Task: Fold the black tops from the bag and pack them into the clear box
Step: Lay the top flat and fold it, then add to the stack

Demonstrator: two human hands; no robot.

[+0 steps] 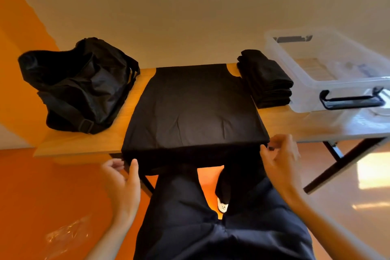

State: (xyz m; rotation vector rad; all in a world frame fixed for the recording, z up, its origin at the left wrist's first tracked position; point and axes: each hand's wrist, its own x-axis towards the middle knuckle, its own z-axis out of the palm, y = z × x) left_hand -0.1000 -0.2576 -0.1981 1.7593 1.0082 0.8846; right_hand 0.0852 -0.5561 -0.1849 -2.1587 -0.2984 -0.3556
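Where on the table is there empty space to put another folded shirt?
On the table, bare wood shows at the near left corner, in front of the bag, and on the near right, in front of the folded stack and clear box. The middle is crowded: the spread top covers it, leaving a thin strip beside the bag.

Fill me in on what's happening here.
A person is folding black tops. One black top lies spread on the wooden table, its hem over the near edge, pinched at the corners by the left hand and right hand. A stack of folded tops sits beside the clear box; the black bag sits left.
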